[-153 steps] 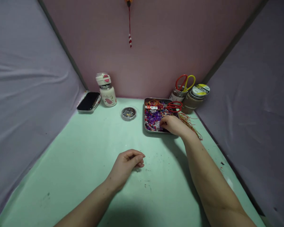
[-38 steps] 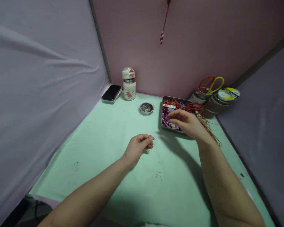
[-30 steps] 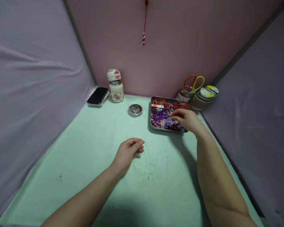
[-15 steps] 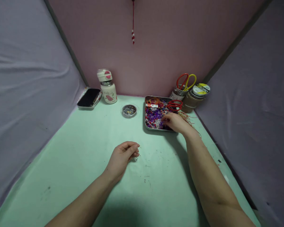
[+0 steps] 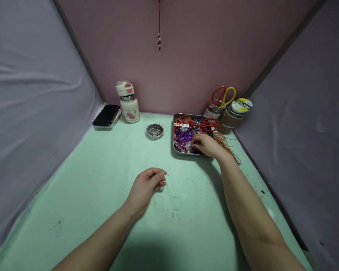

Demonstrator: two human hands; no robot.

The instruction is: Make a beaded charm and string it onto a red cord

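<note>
Above the middle of the table, my left hand (image 5: 145,188) is closed in a pinch. A small cluster of clear beads (image 5: 161,188) shows just under its curled fingers; any thread is too fine to see. My right hand (image 5: 205,145) reaches into a metal tray (image 5: 183,153) heaped with loose beads (image 5: 184,137), mostly purple, red and clear. Its fingers are bent together among the beads near a clear patch, and what lies between the fingertips is hidden. Red-handled scissors (image 5: 209,125) rest across the tray's back right part.
Left of the tray sits a round clear case (image 5: 154,131) of small shiny pieces. Farther left stand a white bottle (image 5: 130,107) and a phone (image 5: 107,115). Behind the tray are a jar (image 5: 231,116) and a can (image 5: 213,112) holding scissors. Cords (image 5: 227,146) trail beside the tray.
My right hand has shifted slightly left among the beads in the tray. My left hand keeps its pinch and has hardly moved. The view has tilted slightly.
</note>
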